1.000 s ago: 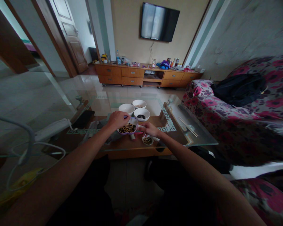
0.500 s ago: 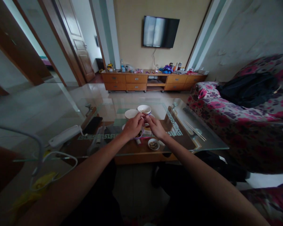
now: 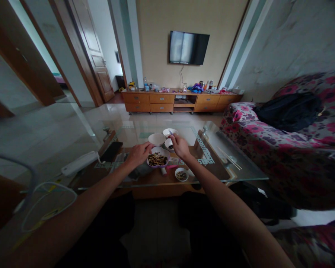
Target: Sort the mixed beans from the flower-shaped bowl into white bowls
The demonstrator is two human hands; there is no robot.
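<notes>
My left hand [image 3: 139, 153] is at the upper left rim of a purple bowl [image 3: 147, 162], its fingers closed at the edge. Dark and pale seeds or beans [image 3: 158, 159] lie mixed in that bowl. My right hand [image 3: 179, 146] pinches a thin bluish-silver tool [image 3: 171, 132], perhaps tweezers; most of it is hidden by the fingers. Just left of this hand is a small white bowl [image 3: 167, 142] with dark pieces inside. Behind it stand a white bowl [image 3: 175, 130] with pale contents and a wide white bowl [image 3: 155, 139].
On the glass table [image 3: 252, 175] another small bowl [image 3: 181, 179] of seeds sits near the front edge. Chopsticks [image 3: 229, 158] lie at right. A white power strip [image 3: 79, 163] and a dark flat object [image 3: 112, 150] are at left. A flowered sofa [image 3: 240, 115] borders the right side.
My hands were together above the bowls; they have moved apart, the left to the purple bowl's rim, the right slightly up with the thin tool. The view has tilted up a little.
</notes>
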